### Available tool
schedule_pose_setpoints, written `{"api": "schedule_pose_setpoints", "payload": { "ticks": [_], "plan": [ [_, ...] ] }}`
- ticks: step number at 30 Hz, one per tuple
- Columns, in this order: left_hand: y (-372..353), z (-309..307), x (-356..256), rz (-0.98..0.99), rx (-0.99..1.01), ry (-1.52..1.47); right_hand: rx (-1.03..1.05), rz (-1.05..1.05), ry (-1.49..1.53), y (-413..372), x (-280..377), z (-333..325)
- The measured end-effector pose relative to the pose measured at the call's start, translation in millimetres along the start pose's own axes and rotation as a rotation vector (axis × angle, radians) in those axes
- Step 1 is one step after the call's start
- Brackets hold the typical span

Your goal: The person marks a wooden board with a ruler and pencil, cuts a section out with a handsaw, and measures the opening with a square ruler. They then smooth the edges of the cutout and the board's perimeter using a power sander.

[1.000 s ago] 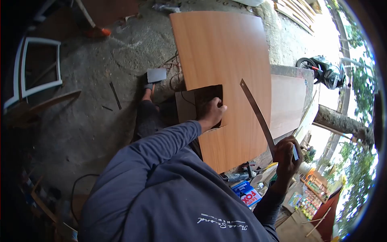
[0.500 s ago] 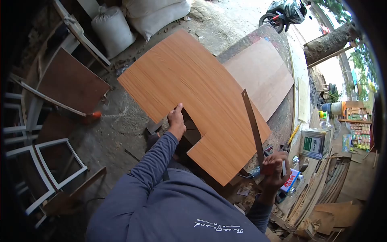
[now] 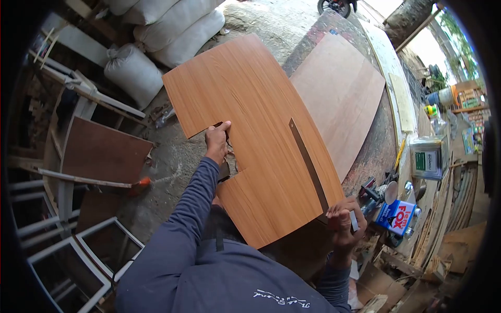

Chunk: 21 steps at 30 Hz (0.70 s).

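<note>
A wood-grain board (image 3: pixel 250 115) with a rectangular notch in its near left edge lies in front of me, slanted. At the notch, my left hand (image 3: pixel 216 142) grips the board's edge, thumb on top. My right hand (image 3: pixel 345 221) is closed round the handle of a hand saw (image 3: pixel 308 163) near the board's right corner. The saw's long dark blade points up and away over the board's right part. Whether the blade touches the board I cannot tell. Beyond it is a paler plywood sheet (image 3: pixel 347 94).
White sacks (image 3: pixel 133 75) stand at the upper left, with white frames (image 3: pixel 73 266) below them. On the right are a blue FOX can (image 3: pixel 396 216), a clear container with a green label (image 3: pixel 427 159), a power tool (image 3: pixel 371 192) and stacked wood strips (image 3: pixel 459 195).
The view has shifted. The board has turned and its near end has moved left. The saw has moved left from the board's right edge and now lies across the board's right part in view.
</note>
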<state>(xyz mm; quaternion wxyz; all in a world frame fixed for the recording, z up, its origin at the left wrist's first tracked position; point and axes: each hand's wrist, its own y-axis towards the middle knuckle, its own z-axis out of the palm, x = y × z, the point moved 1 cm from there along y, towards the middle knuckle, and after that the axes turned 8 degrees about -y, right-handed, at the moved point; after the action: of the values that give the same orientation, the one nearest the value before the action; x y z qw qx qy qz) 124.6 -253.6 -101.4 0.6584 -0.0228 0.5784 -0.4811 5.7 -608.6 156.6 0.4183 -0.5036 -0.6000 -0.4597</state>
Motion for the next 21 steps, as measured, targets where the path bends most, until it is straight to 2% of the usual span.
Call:
{"api": "schedule_pose_setpoints", "payload": {
  "ticks": [4, 6, 11, 16, 21],
  "plan": [
    [33, 24, -12, 0.036, 0.107, 0.1, -0.084, 0.03, 0.01, -4, 4, 28],
    [88, 35, -2, 0.013, 0.176, 0.191, -0.154, 0.039, 0.015, -9, 7, 43],
    [131, 100, -29, -0.063, 0.385, 0.266, -0.336, 0.008, 0.042, -33, 8, 67],
    [151, 153, -47, -0.151, 0.455, 0.365, -0.434, 0.048, 0.11, -46, 2, 67],
    [174, 187, -47, -0.232, 0.461, 0.398, -0.462, 0.087, 0.147, -22, 13, 79]
  ]
}}
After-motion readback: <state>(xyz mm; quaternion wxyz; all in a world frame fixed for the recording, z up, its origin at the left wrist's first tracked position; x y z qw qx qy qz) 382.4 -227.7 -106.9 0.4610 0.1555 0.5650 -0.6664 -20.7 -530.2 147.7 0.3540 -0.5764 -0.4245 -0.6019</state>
